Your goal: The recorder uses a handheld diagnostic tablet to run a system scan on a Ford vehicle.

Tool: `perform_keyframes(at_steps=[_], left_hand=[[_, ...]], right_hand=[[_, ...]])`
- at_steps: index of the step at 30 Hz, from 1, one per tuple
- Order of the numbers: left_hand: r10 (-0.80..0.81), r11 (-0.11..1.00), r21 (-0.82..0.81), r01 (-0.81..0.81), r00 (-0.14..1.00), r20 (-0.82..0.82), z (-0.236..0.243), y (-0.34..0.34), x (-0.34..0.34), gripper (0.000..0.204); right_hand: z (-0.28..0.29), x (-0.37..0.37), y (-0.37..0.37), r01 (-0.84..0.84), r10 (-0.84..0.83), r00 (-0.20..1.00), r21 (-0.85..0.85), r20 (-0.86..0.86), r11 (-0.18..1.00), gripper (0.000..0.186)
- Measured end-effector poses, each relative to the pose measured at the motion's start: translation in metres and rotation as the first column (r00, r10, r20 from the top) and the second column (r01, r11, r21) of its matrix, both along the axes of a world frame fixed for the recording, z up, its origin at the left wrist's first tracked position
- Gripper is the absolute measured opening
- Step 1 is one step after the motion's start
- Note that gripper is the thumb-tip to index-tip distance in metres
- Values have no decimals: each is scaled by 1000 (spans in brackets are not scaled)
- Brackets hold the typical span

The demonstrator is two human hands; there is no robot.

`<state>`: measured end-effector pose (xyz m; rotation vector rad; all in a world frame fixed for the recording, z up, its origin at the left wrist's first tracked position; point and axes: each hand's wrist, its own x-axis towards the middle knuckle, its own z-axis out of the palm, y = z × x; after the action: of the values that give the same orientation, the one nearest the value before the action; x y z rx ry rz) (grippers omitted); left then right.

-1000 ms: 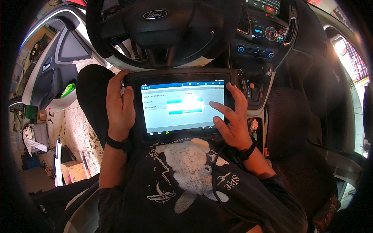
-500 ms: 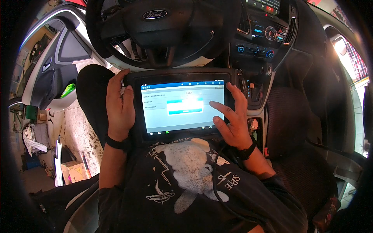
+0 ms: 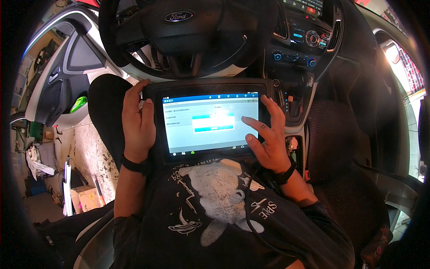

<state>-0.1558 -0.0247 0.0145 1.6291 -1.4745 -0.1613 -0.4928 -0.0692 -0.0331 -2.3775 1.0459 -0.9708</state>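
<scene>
A black-cased diagnostic tablet (image 3: 179, 134) rests on my lap below the steering wheel. Its lit screen shows a blue and white dialog box in the middle. My left hand (image 3: 138, 123) grips the tablet's left edge, thumb along the front and part of the fingers hidden behind the case. At the right edge, my right hand (image 3: 270, 139) is spread, with the index finger pointing in over the right part of the screen and the thumb below it. Whether that fingertip touches the glass, I cannot tell. A dark cable (image 3: 247, 210) runs down over my shirt from the tablet's lower right.
Just beyond the tablet is the steering wheel (image 3: 179, 42). To the right are the gear lever (image 3: 290, 99), the centre console controls (image 3: 293, 58) and a dark passenger seat (image 3: 333, 139). On the left, the car door (image 3: 56, 76) stands open, with a cardboard box (image 3: 85, 197) on the floor outside.
</scene>
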Motion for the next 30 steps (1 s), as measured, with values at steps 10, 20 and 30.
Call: perform_keyframes(at_steps=[10,20,30], left_hand=[[-2,999,-36,2,1000,0,0,-1,-1,40],[12,999,-39,-11,1000,17,-2,-1,0,40],[15,999,-29,-15,1000,3,-3,-1,1,42]], right_hand=[[0,0,-1,1,-1,1000,-6,-19,1000,36],[-4,-1,-1,0,0,1000,-1,-8,1000,36],[-5,0,0,12,-13,1000,48,5,999,40]])
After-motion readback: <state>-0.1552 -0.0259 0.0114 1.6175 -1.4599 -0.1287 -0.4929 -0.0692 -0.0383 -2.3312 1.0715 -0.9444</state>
